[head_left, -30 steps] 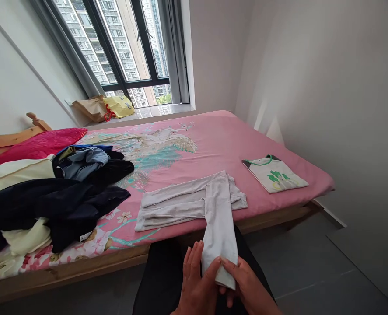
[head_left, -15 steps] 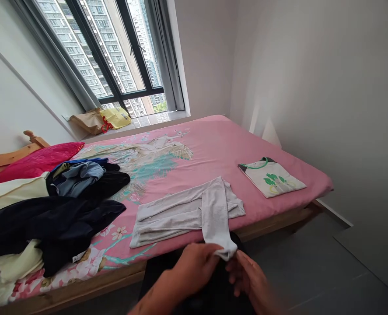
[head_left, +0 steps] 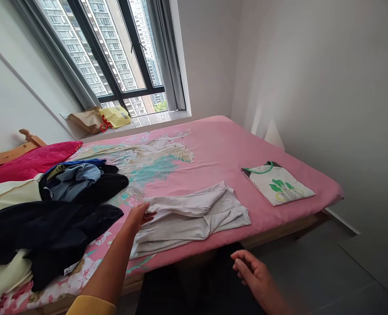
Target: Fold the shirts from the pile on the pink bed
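On the bed's near edge lies a light grey long-sleeved top (head_left: 194,218), partly folded, with its sleeve laid lengthwise across it. My left hand (head_left: 140,216) is at the top's left end, fingers closed over the sleeve's end; the thumb is hard to see. My right hand (head_left: 254,273) hovers in front of the bed edge, apart from the top. Its fingers are loosely curled, with a gap to the thumb and nothing between them. Further right rests a folded white T-shirt (head_left: 282,186) with a green collar and a green vegetable print.
A heap of dark clothes (head_left: 49,223) covers the bed's left side, beside a red pillow (head_left: 39,159). The pink bedsheet (head_left: 213,153) runs back to the window. A brown paper bag (head_left: 87,120) and a yellow bag (head_left: 117,117) sit on the sill.
The sleeve that hung over the bed edge now lies across the top, pointing left. My left hand has carried its end leftward; my right hand has let go.
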Available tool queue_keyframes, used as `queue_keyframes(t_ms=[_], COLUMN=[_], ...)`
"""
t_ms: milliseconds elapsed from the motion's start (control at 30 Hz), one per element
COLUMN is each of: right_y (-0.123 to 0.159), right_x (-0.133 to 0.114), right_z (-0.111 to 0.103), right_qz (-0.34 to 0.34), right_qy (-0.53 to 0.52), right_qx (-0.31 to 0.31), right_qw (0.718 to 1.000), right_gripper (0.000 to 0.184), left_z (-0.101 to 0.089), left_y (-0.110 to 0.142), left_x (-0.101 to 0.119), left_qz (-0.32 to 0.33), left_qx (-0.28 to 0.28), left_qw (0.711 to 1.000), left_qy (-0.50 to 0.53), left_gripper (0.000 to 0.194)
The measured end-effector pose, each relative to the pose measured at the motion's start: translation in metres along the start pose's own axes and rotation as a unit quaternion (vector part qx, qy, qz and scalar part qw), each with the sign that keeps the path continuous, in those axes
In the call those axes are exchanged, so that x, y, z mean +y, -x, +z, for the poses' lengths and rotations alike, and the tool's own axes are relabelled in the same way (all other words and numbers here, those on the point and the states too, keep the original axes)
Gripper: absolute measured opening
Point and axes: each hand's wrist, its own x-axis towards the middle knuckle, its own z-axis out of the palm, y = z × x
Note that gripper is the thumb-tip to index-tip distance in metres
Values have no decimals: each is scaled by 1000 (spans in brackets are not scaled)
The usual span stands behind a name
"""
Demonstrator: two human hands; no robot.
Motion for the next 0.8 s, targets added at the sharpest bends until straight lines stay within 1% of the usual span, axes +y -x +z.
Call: queue_keyframes(t_ms=[67, 100, 167, 233, 300, 400, 500, 567, 600, 667, 733, 800], right_y=[-14, -21, -37, -54, -73, -103, -138, -163, -175, -197, -215, -228], right_x=[-13, -19, -29, -37, -42, -47, -56, -64, -69, -77, -83, -87], right_z=[-2, -3, -2, 2, 8, 16, 18, 16, 14, 10, 7, 6], right_qz=[-50, -77, -127, -168, -209, -278, -316, -317, -302, -246, -188, -162], right_qy=[42, 65, 117, 168, 217, 287, 342, 389, 427, 510, 569, 590], right_qx=[8, 14, 29, 48, 63, 76, 98, 99, 89, 60, 37, 25], right_qw=[998, 995, 985, 970, 951, 914, 879, 859, 848, 822, 800, 791], right_gripper=[40, 38, 33, 30, 26, 20, 19, 22, 24, 28, 30, 29], left_z=[-12, -15, -18, -19, -21, -24, -26, -28, -28, -30, -28, -18], left_y=[-10, -13, -17, -21, -24, -27, -27, -28, -29, -32, -33, -27], left_x=[-26, -35, -44, -44, -39, -32, -30, -31, -31, -29, -26, -23], left_qz=[-33, -39, -41, -30, -10, 18, 27, 36, 44, 66, 95, 161], left_qx=[14, 16, 16, 10, 6, 4, -2, -5, -3, 15, 60, 118], left_qw=[999, 999, 999, 999, 999, 997, 994, 991, 990, 986, 980, 961], left_qy=[-19, -24, -31, -38, -48, -71, -108, -129, -137, -150, -162, -191], left_gripper=[15, 15, 17, 20, 22, 27, 33, 34, 34, 35, 40, 45])
